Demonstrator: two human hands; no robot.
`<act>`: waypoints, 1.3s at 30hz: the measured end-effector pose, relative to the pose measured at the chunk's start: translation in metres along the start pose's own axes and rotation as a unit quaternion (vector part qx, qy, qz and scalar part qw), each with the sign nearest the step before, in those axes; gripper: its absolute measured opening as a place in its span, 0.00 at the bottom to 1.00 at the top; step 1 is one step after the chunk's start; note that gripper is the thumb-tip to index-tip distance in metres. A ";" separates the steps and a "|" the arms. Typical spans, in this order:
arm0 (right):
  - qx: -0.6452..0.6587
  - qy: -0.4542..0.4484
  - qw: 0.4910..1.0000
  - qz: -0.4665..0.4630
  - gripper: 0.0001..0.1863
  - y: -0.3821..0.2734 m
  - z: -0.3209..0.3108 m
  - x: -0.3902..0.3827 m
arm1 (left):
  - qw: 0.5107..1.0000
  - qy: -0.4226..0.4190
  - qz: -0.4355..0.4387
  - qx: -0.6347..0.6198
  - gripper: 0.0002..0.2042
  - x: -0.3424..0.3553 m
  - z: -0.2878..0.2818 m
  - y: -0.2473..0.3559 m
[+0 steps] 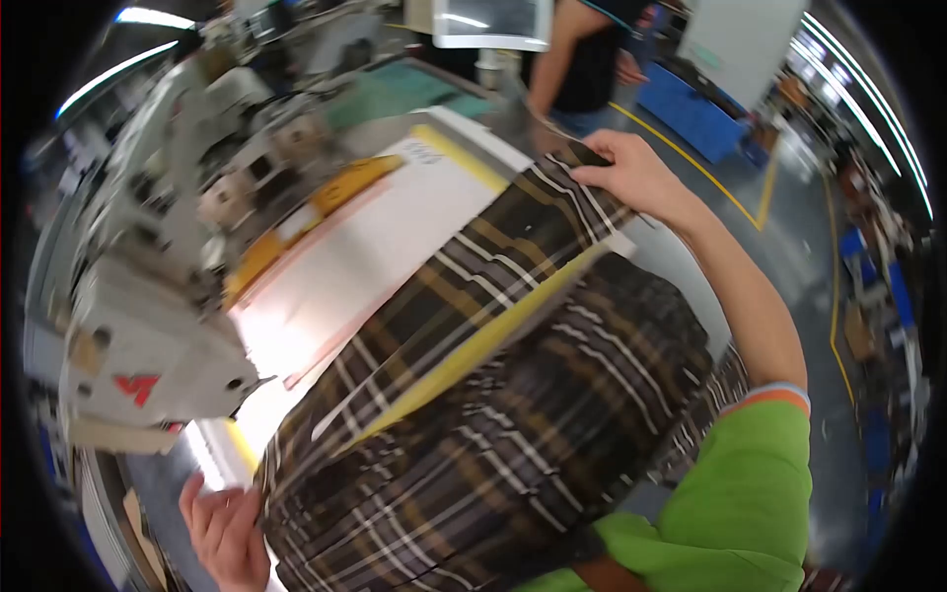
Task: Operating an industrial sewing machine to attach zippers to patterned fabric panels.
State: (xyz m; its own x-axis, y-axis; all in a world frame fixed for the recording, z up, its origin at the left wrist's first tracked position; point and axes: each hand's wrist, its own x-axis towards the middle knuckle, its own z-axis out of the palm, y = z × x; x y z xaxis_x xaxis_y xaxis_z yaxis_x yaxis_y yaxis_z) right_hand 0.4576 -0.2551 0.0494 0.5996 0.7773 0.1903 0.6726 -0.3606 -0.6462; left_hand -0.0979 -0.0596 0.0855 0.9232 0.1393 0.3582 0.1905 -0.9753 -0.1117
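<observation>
A large piece of dark plaid cloth [582,385] with brown and white lines spreads across the middle, its near part bunched in folds. My right hand [626,178], arm stretched out, pinches the far end of the cloth between thumb and fingers. Down at the lower left, the curled fingers of my left hand [225,533] grip the cloth's near left edge; the thumb is mostly hidden. Between the flat far strip and the bunched part runs a yellow band [473,365]. Beneath the cloth lies a pale flat panel [365,257] with yellow edging.
A white sewing machine head [148,355] stands close on the left, lit brightly below. An orange-yellow bar [345,197] lies along the panel. Behind are a screen [491,22] and another person [582,69]. Yellow floor lines [691,163] and a blue cabinet [691,109] are to the right.
</observation>
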 end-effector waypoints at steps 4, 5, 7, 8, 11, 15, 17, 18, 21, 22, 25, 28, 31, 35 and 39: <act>-0.096 0.057 0.987 0.120 0.12 0.020 -0.107 -0.102 | 0.975 0.020 0.096 -0.198 0.13 0.074 -0.025 0.068; -0.032 0.095 0.982 0.161 0.12 0.040 -0.125 -0.132 | 0.957 0.004 0.138 -0.254 0.12 0.096 -0.025 0.086; 0.027 0.148 0.961 0.233 0.11 0.085 -0.158 -0.196 | 0.917 -0.028 0.228 -0.326 0.11 0.134 -0.013 0.125; 0.022 0.160 0.951 0.264 0.10 0.110 -0.173 -0.226 | 0.891 -0.050 0.282 -0.353 0.13 0.150 -0.009 0.144; -0.004 0.150 0.923 0.355 0.12 0.180 -0.193 -0.300 | 0.839 -0.046 0.390 -0.377 0.22 0.174 0.014 0.216; -0.253 0.113 0.884 0.377 0.19 0.265 -0.186 -0.366 | 0.779 -0.116 0.543 -0.291 0.19 0.187 0.078 0.301; -0.291 0.129 0.863 0.392 0.19 0.290 -0.166 -0.370 | 0.781 -0.152 0.535 -0.283 0.20 0.184 0.096 0.328; -0.335 0.145 0.836 0.409 0.18 0.303 -0.157 -0.367 | 0.775 -0.154 0.539 -0.291 0.21 0.183 0.102 0.335; -0.444 0.128 0.789 0.405 0.20 0.377 -0.176 -0.402 | 0.767 -0.155 0.545 -0.303 0.21 0.188 0.098 0.331; -0.463 0.138 0.770 0.416 0.20 0.386 -0.178 -0.402 | 0.763 -0.148 0.548 -0.308 0.21 0.190 0.091 0.320; -0.454 0.304 0.779 0.308 0.21 0.369 -0.158 -0.362 | 0.826 -0.154 0.447 -0.307 0.20 0.200 0.048 0.266; -0.024 0.415 0.899 0.138 0.19 0.267 -0.136 -0.281 | 0.922 -0.140 0.223 -0.283 0.20 0.170 0.032 0.207; 0.073 0.212 0.974 0.009 0.16 0.111 -0.095 -0.227 | 0.958 -0.189 -0.045 -0.210 0.21 0.128 0.004 0.166; 0.123 -0.097 0.987 -0.037 0.23 0.005 -0.049 -0.189 | 0.929 -0.206 -0.201 -0.231 0.25 0.077 0.005 0.134; 0.054 -0.178 0.983 -0.001 0.22 -0.006 -0.025 -0.167 | 0.888 -0.252 -0.257 -0.286 0.32 0.045 0.006 0.119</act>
State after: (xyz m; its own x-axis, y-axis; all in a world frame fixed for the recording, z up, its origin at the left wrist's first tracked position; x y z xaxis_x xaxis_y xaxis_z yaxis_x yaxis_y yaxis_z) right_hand 0.3647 -0.3956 0.0403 0.3956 0.9160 -0.0663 0.6128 -0.3170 -0.7239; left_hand -0.0318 -0.1686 0.0822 0.8232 0.5095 -0.2507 0.5621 -0.6685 0.4870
